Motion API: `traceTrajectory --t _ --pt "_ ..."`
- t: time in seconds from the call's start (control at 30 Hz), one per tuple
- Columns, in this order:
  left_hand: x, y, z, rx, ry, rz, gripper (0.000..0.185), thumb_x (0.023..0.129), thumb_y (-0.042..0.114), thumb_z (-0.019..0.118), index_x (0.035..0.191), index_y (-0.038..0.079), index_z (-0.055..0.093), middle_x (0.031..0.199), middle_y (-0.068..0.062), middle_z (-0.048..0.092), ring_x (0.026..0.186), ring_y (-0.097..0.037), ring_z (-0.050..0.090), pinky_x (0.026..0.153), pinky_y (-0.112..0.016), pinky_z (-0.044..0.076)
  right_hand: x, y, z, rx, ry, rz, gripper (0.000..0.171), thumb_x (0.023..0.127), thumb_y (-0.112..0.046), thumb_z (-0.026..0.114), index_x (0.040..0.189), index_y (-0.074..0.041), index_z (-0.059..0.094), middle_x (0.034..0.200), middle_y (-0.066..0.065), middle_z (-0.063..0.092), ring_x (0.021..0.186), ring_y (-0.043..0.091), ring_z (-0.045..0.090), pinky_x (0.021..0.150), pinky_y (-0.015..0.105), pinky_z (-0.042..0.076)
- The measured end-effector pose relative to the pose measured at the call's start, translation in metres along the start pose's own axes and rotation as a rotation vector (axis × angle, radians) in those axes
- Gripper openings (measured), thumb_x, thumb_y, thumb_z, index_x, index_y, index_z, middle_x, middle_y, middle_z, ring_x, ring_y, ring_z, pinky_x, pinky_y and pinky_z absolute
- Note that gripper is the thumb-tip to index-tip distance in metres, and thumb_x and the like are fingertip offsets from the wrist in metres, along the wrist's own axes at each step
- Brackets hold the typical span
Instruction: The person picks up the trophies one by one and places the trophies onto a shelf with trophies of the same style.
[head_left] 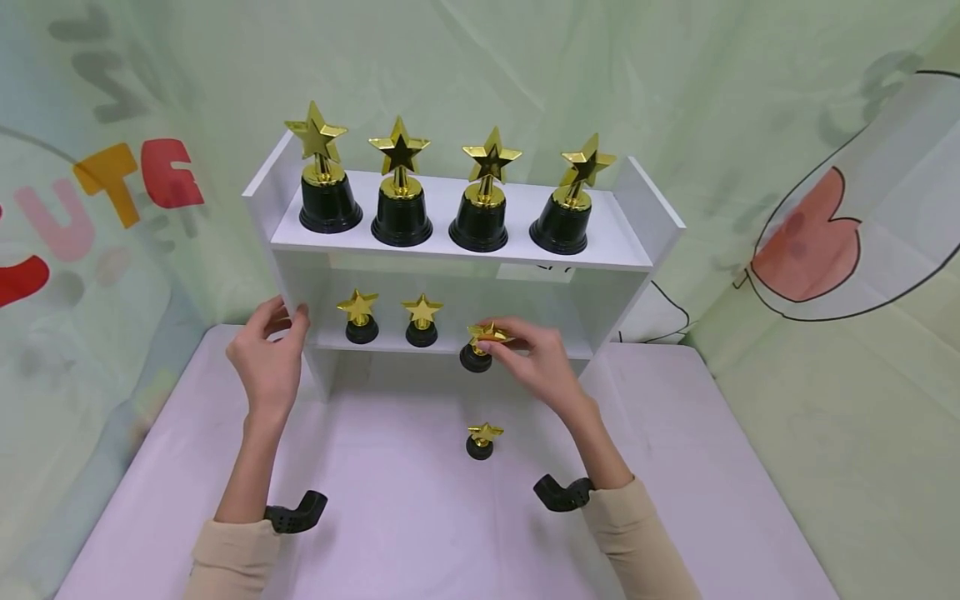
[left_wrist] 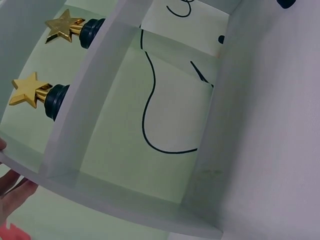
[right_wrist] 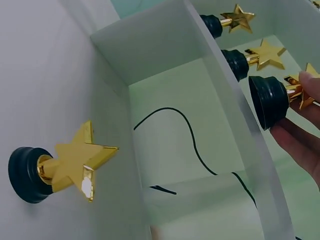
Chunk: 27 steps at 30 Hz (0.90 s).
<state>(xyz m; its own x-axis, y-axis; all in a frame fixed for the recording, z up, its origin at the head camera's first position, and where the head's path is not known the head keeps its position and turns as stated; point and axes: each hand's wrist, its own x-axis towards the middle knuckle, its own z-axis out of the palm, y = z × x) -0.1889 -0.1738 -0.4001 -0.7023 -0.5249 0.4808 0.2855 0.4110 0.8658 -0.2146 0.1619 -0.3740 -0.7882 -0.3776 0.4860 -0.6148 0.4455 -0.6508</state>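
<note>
My right hand (head_left: pixel 536 358) pinches a small gold star trophy (right_wrist: pixel 270 100) by its star, the black base tilted at the front edge of the middle shelf. Left of it, two small star trophies (head_left: pixel 362 317) stand upright on that shelf. With thumb and fingers on either side, my left hand (head_left: pixel 266 358) grips the left side panel of the white shelf unit (head_left: pixel 461 260). Its hand shows only partly in the left wrist view. Another small star trophy (head_left: pixel 480 442) stands on the table in front of the unit.
Several larger star trophies (head_left: pixel 401 204) with black bases line the top shelf. The unit stands on a table with a pale cloth (head_left: pixel 405 517). Behind it hangs a light green printed curtain (head_left: pixel 525 75). Another curtain part with coloured letters (head_left: pixel 112 179) is at the left.
</note>
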Motion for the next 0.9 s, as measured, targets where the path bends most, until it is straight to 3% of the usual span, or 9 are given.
traceTrajectory --t 0.4,0.9 --pt "0.001 -0.001 -0.001 -0.005 -0.007 -0.003 0.028 0.097 0.019 0.070 0.119 0.004 0.076 0.106 -0.017 0.076 0.081 0.005 0.061 0.072 -0.010 0.049 0.027 0.007 -0.002 -0.033 -0.035 0.085 0.027 0.093 -0.014 0.077 0.118 -0.003 0.075 0.113 0.012 0.077 0.102 0.026 0.073 0.083 0.041 0.062" --pt "0.000 -0.001 -0.002 0.003 -0.010 -0.004 0.029 0.097 0.019 0.070 0.121 0.004 0.075 0.108 -0.018 0.075 0.082 0.007 0.060 0.072 -0.007 0.048 0.036 0.013 0.002 -0.035 -0.067 0.132 0.028 0.094 -0.015 0.076 0.121 -0.005 0.074 0.116 0.012 0.075 0.101 0.026 0.073 0.085 0.042 0.062"
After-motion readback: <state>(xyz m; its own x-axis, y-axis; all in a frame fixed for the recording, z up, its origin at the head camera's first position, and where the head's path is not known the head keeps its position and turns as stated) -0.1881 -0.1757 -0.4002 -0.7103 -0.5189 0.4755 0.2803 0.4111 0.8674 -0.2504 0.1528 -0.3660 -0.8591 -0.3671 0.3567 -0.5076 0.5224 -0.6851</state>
